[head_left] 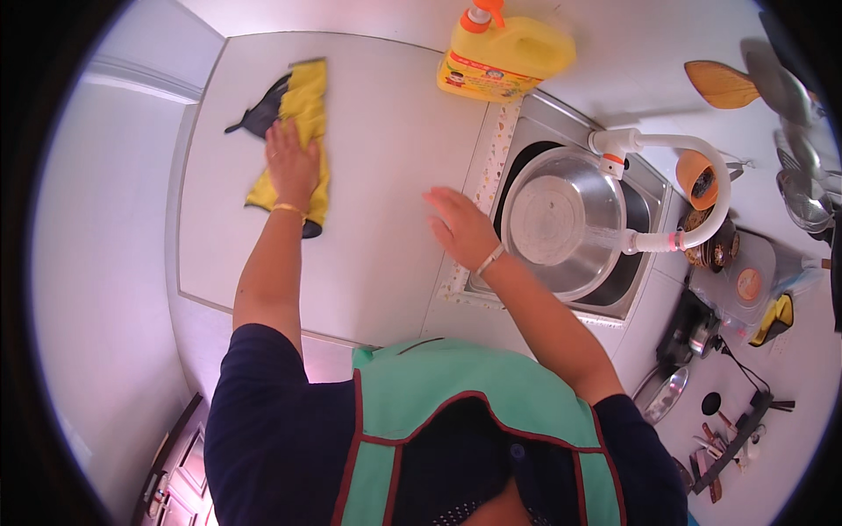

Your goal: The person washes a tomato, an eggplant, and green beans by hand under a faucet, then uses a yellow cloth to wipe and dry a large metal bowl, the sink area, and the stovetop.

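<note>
My left hand (291,162) lies flat with its fingers stretched out on a yellow and dark grey cleaning cloth (307,96), pressing it against the white countertop (377,131). The cloth is spread out, with one dark corner folded to the left. My right hand (460,230) hovers with its fingers extended and nothing in it, between the bare counter and the sink. Just right of it a round metal basin (561,215) sits in the steel sink (636,298), under the white curved faucet (724,188); water seems to run into the basin.
A yellow jug with an orange pump (509,57) stands at the back, beside the sink. Ladles and a wooden spatula (721,84) hang on the right wall. Farther right are a knife rack (732,443), a metal pan (667,394) and another yellow cloth (774,319). A wall borders the counter's left.
</note>
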Demonstrator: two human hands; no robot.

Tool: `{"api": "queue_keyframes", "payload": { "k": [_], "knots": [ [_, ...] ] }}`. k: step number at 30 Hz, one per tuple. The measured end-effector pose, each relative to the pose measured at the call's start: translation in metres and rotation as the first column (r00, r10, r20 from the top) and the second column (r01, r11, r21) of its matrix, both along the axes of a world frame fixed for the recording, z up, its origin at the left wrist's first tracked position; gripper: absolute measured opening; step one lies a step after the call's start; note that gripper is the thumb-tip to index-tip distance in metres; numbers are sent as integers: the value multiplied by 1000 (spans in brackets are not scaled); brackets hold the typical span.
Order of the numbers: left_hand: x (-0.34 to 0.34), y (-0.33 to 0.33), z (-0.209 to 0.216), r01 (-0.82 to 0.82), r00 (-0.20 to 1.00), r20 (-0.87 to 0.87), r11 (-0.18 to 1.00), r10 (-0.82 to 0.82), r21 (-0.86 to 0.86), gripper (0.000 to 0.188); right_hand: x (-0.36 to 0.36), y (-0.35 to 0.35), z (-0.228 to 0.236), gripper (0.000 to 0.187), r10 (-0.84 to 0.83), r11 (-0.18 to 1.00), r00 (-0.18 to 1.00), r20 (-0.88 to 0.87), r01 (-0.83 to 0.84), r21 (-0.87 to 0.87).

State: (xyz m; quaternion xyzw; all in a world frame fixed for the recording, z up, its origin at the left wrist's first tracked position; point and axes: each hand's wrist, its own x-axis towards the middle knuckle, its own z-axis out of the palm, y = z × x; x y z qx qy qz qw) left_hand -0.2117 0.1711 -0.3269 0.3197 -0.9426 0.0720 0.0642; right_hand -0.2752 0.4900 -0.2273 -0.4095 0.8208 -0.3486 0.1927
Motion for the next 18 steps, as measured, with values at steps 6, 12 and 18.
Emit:
{"api": "queue_keyframes", "payload": {
  "k": [6, 12, 18],
  "knots": [
    [-65, 94, 12, 456, 888, -7, 881, -459, 125, 62, -62, -94, -36, 32, 35, 995, 910, -414, -72, -76],
    [-35, 152, 37, 572, 815, -171, 721, -554, 391, 54, -79, -66, -37, 39, 580, 767, 595, -557, -169, 619],
    [103, 188, 54, 587, 786, -155, 645, -598, 489, 56, 54, 16, -50, 44, 481, 849, 741, -469, -261, 459]
  ]
}}
